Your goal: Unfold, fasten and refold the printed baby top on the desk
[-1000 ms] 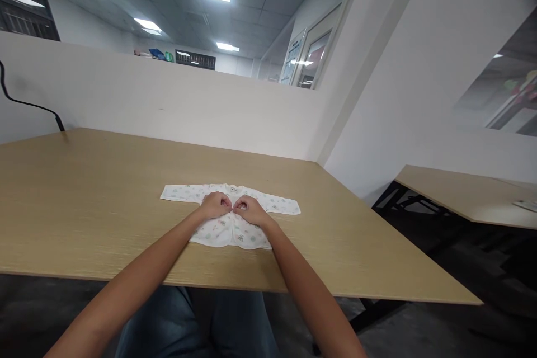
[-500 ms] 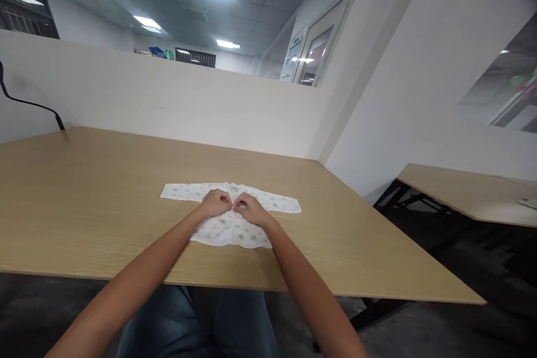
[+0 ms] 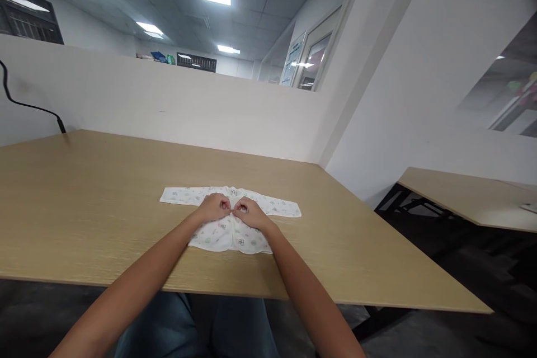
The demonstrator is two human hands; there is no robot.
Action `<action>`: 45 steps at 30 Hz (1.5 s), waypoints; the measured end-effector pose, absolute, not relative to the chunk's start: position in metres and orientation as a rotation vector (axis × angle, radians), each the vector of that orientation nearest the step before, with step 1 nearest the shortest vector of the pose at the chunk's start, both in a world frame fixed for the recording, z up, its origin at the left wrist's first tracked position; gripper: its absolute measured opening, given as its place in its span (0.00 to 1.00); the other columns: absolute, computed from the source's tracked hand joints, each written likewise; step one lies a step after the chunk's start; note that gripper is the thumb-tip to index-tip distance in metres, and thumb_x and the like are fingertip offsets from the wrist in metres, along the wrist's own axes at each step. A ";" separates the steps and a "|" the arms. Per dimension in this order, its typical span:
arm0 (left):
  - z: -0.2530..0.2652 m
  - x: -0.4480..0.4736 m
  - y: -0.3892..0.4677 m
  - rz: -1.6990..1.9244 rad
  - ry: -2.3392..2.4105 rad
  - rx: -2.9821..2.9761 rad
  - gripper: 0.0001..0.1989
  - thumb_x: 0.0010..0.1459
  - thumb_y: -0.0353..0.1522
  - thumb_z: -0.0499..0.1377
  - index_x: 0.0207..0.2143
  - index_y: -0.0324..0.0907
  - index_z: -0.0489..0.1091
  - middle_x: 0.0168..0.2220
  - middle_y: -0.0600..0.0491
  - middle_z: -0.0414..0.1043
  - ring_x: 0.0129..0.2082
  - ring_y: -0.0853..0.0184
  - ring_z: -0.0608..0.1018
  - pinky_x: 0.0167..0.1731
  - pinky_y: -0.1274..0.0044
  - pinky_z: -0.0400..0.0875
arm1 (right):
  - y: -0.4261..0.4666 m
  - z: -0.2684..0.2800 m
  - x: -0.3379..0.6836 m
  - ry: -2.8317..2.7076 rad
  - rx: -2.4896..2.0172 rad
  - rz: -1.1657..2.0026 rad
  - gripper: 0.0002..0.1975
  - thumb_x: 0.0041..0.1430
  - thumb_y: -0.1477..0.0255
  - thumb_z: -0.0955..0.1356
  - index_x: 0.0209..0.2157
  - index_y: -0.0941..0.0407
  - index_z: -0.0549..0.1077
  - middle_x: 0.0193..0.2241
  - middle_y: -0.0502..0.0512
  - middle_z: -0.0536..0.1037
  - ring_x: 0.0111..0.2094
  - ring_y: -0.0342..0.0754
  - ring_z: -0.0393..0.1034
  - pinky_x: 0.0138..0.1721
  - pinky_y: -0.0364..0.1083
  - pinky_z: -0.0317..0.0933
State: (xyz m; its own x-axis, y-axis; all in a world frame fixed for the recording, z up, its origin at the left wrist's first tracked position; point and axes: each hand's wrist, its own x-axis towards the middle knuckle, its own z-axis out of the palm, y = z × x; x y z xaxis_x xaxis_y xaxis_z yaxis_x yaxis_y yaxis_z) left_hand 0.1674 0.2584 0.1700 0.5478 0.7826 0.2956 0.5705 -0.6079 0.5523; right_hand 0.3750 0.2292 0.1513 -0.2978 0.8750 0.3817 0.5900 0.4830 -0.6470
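Observation:
A small white long-sleeved baby shirt (image 3: 218, 235) with a scattered pastel print lies flat, its sleeves spread to both sides and its neckline away from me. My left hand (image 3: 215, 208) pinches the left edge of the front opening at mid-chest. Just across from it, my right hand (image 3: 250, 212) pinches the other edge, and the fingertips of both hands nearly meet. The fingers hide the bit of cloth between them, so any fastener there cannot be made out. Below the hands the front seam runs down to the hem.
The shirt lies near the front edge of a wide wooden table (image 3: 113, 179). A low white partition (image 3: 201, 106) borders its far side. At the left back corner a black cable (image 3: 33, 106) hangs down. A second table (image 3: 470, 193) stands to the right.
The camera view has tilted slightly up, so everything sits a little lower. Both hands stay pinched at the same place on the shirt front.

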 end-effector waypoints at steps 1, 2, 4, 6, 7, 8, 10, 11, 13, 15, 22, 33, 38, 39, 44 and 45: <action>0.171 0.168 0.258 0.737 1.108 2.402 0.09 0.48 0.31 0.59 0.30 0.43 0.79 0.33 0.53 0.79 0.32 0.66 0.76 0.32 0.78 0.65 | 0.230 0.151 0.374 -2.016 -1.232 0.491 0.03 0.55 0.73 0.70 0.28 0.56 0.75 0.31 0.51 0.74 0.34 0.46 0.67 0.39 0.44 0.59; 0.172 0.168 0.257 0.735 1.110 2.409 0.09 0.49 0.31 0.59 0.30 0.43 0.80 0.33 0.53 0.78 0.32 0.66 0.76 0.32 0.78 0.65 | 0.232 0.150 0.373 -2.019 -1.257 0.484 0.04 0.56 0.72 0.70 0.28 0.57 0.75 0.31 0.51 0.74 0.34 0.46 0.66 0.39 0.44 0.59; 0.174 0.169 0.255 0.736 1.111 2.426 0.09 0.49 0.32 0.59 0.31 0.43 0.80 0.33 0.53 0.78 0.33 0.66 0.76 0.33 0.77 0.64 | 0.235 0.147 0.372 -2.008 -1.311 0.483 0.05 0.57 0.72 0.69 0.28 0.57 0.75 0.31 0.52 0.74 0.35 0.46 0.67 0.39 0.44 0.59; 0.175 0.170 0.252 0.740 1.118 2.446 0.08 0.50 0.32 0.59 0.31 0.44 0.79 0.33 0.53 0.78 0.33 0.65 0.76 0.34 0.77 0.64 | 0.239 0.145 0.371 -1.976 -1.361 0.476 0.06 0.57 0.72 0.68 0.26 0.57 0.74 0.31 0.52 0.74 0.35 0.47 0.67 0.39 0.44 0.58; 0.175 0.170 0.251 0.741 1.128 2.458 0.08 0.50 0.32 0.59 0.31 0.44 0.79 0.33 0.52 0.78 0.34 0.65 0.76 0.35 0.76 0.64 | 0.241 0.144 0.371 -1.958 -1.379 0.464 0.07 0.57 0.72 0.68 0.25 0.57 0.74 0.30 0.52 0.74 0.36 0.47 0.67 0.40 0.44 0.58; 0.174 0.171 0.250 0.742 1.145 2.470 0.08 0.51 0.31 0.59 0.31 0.44 0.79 0.33 0.52 0.77 0.35 0.64 0.76 0.36 0.76 0.65 | 0.242 0.143 0.371 -1.940 -1.390 0.449 0.08 0.57 0.73 0.67 0.24 0.57 0.73 0.30 0.52 0.73 0.36 0.47 0.67 0.40 0.44 0.58; 0.172 0.172 0.248 0.747 1.196 2.497 0.07 0.52 0.32 0.59 0.31 0.45 0.77 0.34 0.52 0.76 0.38 0.62 0.75 0.39 0.75 0.65 | 0.244 0.141 0.372 -1.902 -1.402 0.412 0.10 0.58 0.74 0.65 0.23 0.57 0.72 0.29 0.52 0.73 0.36 0.48 0.67 0.41 0.45 0.58; 0.170 0.173 0.248 0.755 1.224 2.509 0.06 0.53 0.33 0.59 0.32 0.45 0.76 0.34 0.52 0.75 0.39 0.61 0.74 0.41 0.73 0.64 | 0.244 0.141 0.373 -1.881 -1.404 0.392 0.10 0.58 0.74 0.64 0.24 0.57 0.72 0.29 0.53 0.73 0.36 0.48 0.66 0.41 0.45 0.58; 0.166 0.174 0.249 0.783 1.254 2.545 0.06 0.56 0.34 0.58 0.34 0.45 0.74 0.35 0.52 0.74 0.42 0.60 0.73 0.45 0.71 0.64 | 0.243 0.141 0.376 -1.845 -1.398 0.351 0.09 0.58 0.74 0.64 0.25 0.57 0.72 0.29 0.53 0.73 0.35 0.48 0.66 0.41 0.46 0.58; 0.163 0.175 0.252 0.802 1.240 2.617 0.07 0.59 0.35 0.57 0.37 0.44 0.73 0.38 0.51 0.73 0.45 0.59 0.72 0.48 0.69 0.63 | 0.240 0.142 0.377 -1.825 -1.380 0.309 0.08 0.58 0.74 0.64 0.26 0.56 0.71 0.29 0.53 0.72 0.35 0.48 0.66 0.41 0.46 0.58; 0.163 0.171 0.255 0.814 1.164 2.738 0.07 0.62 0.33 0.55 0.39 0.44 0.72 0.42 0.49 0.73 0.47 0.58 0.72 0.48 0.66 0.63 | 0.226 0.149 0.378 -1.926 -1.163 0.236 0.12 0.60 0.78 0.64 0.39 0.56 0.78 0.36 0.55 0.76 0.40 0.50 0.68 0.46 0.47 0.61; 0.178 0.165 0.240 0.842 0.944 2.507 0.08 0.54 0.30 0.59 0.32 0.44 0.78 0.33 0.52 0.77 0.35 0.65 0.75 0.36 0.77 0.66 | 0.218 0.153 0.383 -2.059 -1.145 0.268 0.19 0.62 0.79 0.64 0.49 0.52 0.80 0.42 0.58 0.78 0.45 0.52 0.70 0.50 0.50 0.63; 0.174 0.164 0.238 0.661 0.876 2.465 0.08 0.50 0.32 0.60 0.31 0.42 0.80 0.30 0.53 0.79 0.30 0.67 0.76 0.30 0.78 0.64 | 0.200 0.171 0.386 -2.042 -1.160 0.466 0.10 0.57 0.77 0.67 0.35 0.54 0.81 0.32 0.52 0.79 0.34 0.47 0.71 0.37 0.44 0.63; 0.173 0.164 0.237 0.647 0.881 2.440 0.08 0.50 0.33 0.60 0.31 0.42 0.80 0.30 0.53 0.79 0.29 0.67 0.76 0.29 0.79 0.64 | 0.197 0.173 0.386 -2.077 -1.160 0.517 0.09 0.56 0.77 0.68 0.32 0.54 0.81 0.30 0.51 0.79 0.31 0.46 0.70 0.34 0.43 0.62; 0.177 0.166 0.231 0.645 0.909 2.357 0.09 0.50 0.36 0.62 0.28 0.41 0.79 0.28 0.53 0.79 0.28 0.68 0.76 0.27 0.79 0.61 | 0.191 0.173 0.386 -2.166 -1.153 0.611 0.09 0.53 0.77 0.69 0.31 0.54 0.83 0.26 0.50 0.78 0.28 0.44 0.68 0.30 0.42 0.59; 0.178 0.166 0.229 0.637 0.914 2.348 0.09 0.50 0.36 0.62 0.28 0.41 0.80 0.28 0.53 0.79 0.28 0.68 0.76 0.27 0.79 0.61 | 0.191 0.172 0.385 -2.162 -1.154 0.619 0.09 0.53 0.77 0.69 0.31 0.53 0.83 0.26 0.50 0.78 0.27 0.44 0.68 0.30 0.42 0.58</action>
State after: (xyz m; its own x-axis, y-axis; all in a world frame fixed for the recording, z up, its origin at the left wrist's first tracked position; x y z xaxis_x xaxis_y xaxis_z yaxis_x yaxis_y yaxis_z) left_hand 0.1662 0.2294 0.1783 0.6589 0.7164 0.2294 0.4629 -0.6266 0.6270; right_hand 0.3853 0.1913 0.1719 -0.4384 0.8509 0.2896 0.5686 0.5121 -0.6438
